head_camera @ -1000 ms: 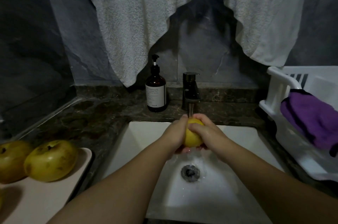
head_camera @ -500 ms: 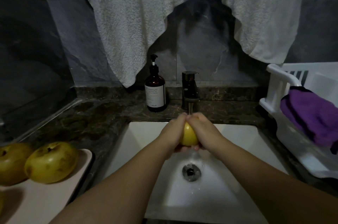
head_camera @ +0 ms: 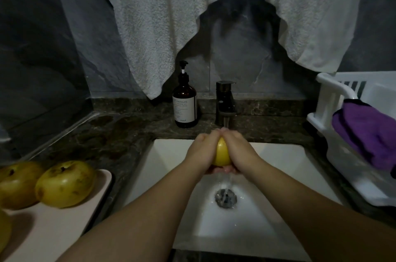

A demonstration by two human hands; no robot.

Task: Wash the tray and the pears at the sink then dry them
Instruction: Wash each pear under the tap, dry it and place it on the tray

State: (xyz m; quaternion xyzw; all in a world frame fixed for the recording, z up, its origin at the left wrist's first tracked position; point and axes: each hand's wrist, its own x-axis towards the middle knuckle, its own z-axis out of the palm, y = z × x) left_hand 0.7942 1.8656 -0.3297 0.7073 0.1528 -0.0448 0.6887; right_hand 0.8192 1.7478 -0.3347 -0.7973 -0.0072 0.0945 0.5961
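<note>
Under the running dark faucet [head_camera: 225,101], a yellow pear [head_camera: 221,153] is clasped between both my hands over the white sink [head_camera: 171,154]. My left hand [head_camera: 202,150] wraps its left side and my right hand [head_camera: 239,150] wraps its right side, fingertips meeting on top. Only a narrow strip of the pear shows between them. Water falls from my hands to the drain [head_camera: 226,197]. On the counter at the lower left lies a pale tray [head_camera: 64,229] carrying a pear [head_camera: 65,183], a second pear [head_camera: 18,184] and part of a third [head_camera: 4,231].
A brown pump bottle [head_camera: 184,103] stands left of the faucet. A white towel [head_camera: 160,15] hangs on the wall above. At the right sits a white dish rack [head_camera: 330,101] with a purple cloth [head_camera: 370,131] draped in it. Dark stone counter [head_camera: 102,139] surrounds the sink.
My hands have closed further round the pear and turned it, so less of it shows. They stay under the stream; the view has shifted slightly.
</note>
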